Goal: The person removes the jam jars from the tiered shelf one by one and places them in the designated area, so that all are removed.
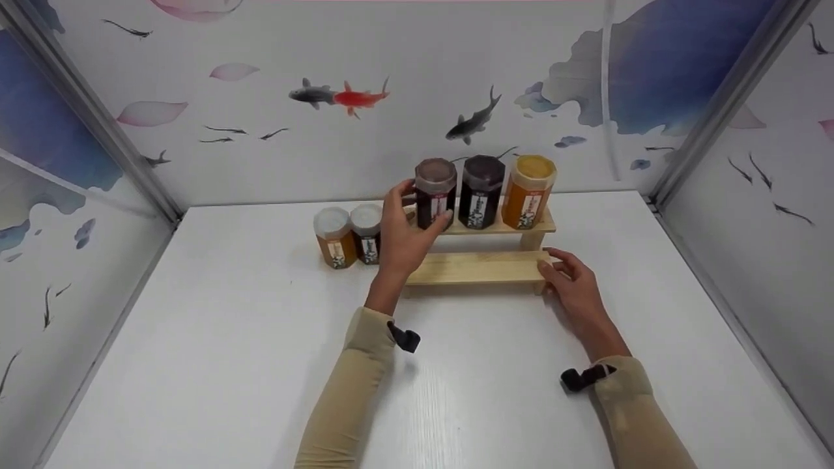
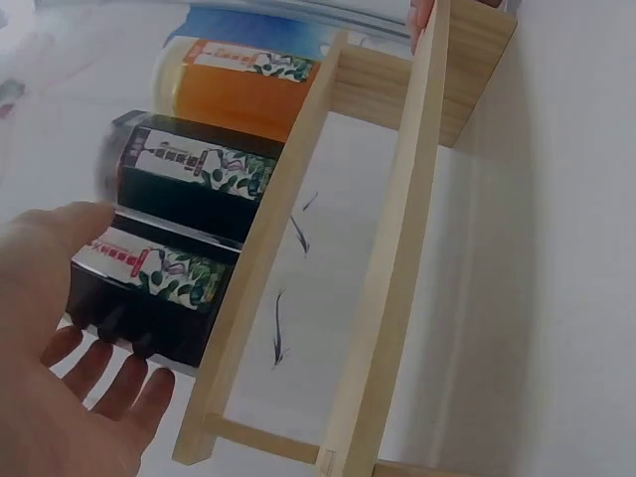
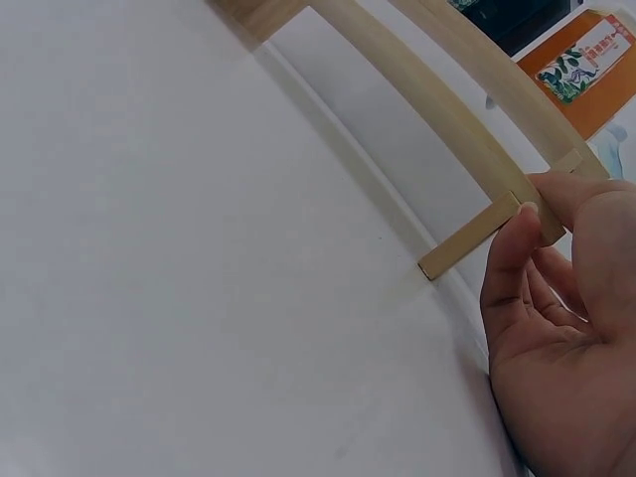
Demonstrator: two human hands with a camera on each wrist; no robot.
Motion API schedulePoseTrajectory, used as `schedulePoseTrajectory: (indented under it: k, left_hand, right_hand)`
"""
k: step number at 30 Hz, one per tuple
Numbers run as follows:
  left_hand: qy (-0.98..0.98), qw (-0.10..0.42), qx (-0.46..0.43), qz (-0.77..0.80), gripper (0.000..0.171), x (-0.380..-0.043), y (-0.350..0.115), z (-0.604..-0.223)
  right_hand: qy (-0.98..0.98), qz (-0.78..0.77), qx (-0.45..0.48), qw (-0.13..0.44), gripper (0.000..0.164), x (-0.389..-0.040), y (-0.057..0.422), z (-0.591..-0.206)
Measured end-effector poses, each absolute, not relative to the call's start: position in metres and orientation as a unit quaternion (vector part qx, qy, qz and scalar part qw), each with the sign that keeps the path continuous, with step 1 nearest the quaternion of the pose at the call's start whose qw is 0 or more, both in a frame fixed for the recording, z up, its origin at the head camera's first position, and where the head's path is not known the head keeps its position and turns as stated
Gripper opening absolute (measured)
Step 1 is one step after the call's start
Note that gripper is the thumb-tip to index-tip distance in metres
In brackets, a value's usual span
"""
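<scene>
A two-step wooden rack (image 1: 479, 268) stands on the white table near the back wall. Three jars line its upper step: a dark jar (image 1: 427, 200) with a brownish lid at left, a black-looking jar (image 1: 481, 198) in the middle and an orange jar (image 1: 526, 198) with a yellow lid at right. My left hand (image 1: 405, 242) holds the left dark jar, thumb across its front and fingers round its far left side. At the rack's right end, my right hand (image 1: 575, 286) pinches the lower step between thumb and fingers; the right wrist view shows this grip closely.
Left of the rack, an amber jar (image 1: 336, 247) and a dark jar (image 1: 366, 240), both with whitish lids, stand side by side on the table (image 1: 247, 365). The left hand partly hides the rack's left end. Printed panels (image 1: 404, 52) enclose the back and sides.
</scene>
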State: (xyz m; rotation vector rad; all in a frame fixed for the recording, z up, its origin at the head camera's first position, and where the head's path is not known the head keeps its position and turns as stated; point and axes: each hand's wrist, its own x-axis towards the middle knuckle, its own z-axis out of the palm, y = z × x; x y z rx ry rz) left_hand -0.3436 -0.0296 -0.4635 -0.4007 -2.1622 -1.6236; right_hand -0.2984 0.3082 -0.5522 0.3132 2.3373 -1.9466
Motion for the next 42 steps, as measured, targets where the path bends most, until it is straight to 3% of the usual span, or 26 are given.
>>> schedulePoseTrajectory:
  k: [4, 12, 19, 36, 42]
  left_hand:
    - [-0.794, 0.212, -0.118, -0.557, 0.088, -0.348, -0.022, -0.469]
    - [-0.802, 0.256, -0.108, -0.529, 0.077, -0.342, -0.023, -0.473]
    - [-0.822, 0.274, -0.11, -0.487, 0.077, -0.328, -0.032, -0.472]
    - [-0.844, 0.292, -0.109, -0.437, 0.078, -0.295, -0.11, -0.488]
    - [-0.855, 0.259, -0.112, -0.435, 0.076, -0.293, -0.132, -0.501]
  right_hand:
    - [0.768, -0.632, 0.101, 0.036, 0.068, -0.298, 0.306, -0.553]
    - [0.743, -0.666, 0.065, 0.01, 0.069, -0.295, 0.301, -0.552]
    - [0.746, -0.663, 0.062, 0.011, 0.07, -0.294, 0.301, -0.55]
    - [0.727, -0.682, 0.074, 0.028, 0.069, -0.293, 0.302, -0.553]
    - [0.747, -0.661, 0.072, 0.008, 0.069, -0.295, 0.305, -0.554]
